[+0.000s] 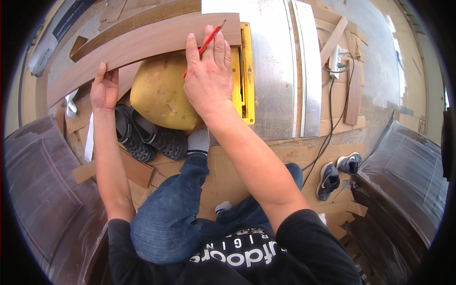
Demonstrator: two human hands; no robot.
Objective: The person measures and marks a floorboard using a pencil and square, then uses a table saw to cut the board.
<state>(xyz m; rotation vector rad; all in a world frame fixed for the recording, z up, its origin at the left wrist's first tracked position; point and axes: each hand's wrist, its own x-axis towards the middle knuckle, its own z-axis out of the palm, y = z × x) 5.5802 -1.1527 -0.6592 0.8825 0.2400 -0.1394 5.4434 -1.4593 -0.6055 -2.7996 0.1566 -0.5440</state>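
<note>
A long reddish-brown wooden plank (142, 43) reaches from the left side across to a yellow slotted plate (245, 71) set in a grey metal worktop (273, 71). My left hand (105, 89) grips the plank's near edge, thumb up on the edge and fingers partly hidden underneath. Near the plank's right end lies my right hand (209, 76), its fingers stretched over the wood. A red pencil (209, 42) is tucked between those fingers, tip pointing away from me. Below the plank, beside my right hand, bulges a worn yellow rounded shell (164, 92).
Another board (133, 26) lies beyond the plank. Dark clogs (149, 135) sit under the shell. A white power strip (338, 61) with black cables lies on the right, with sneakers (337, 173) nearer me. Plastic-wrapped dark panels (42, 185) flank both sides; cardboard (223, 166) covers the floor.
</note>
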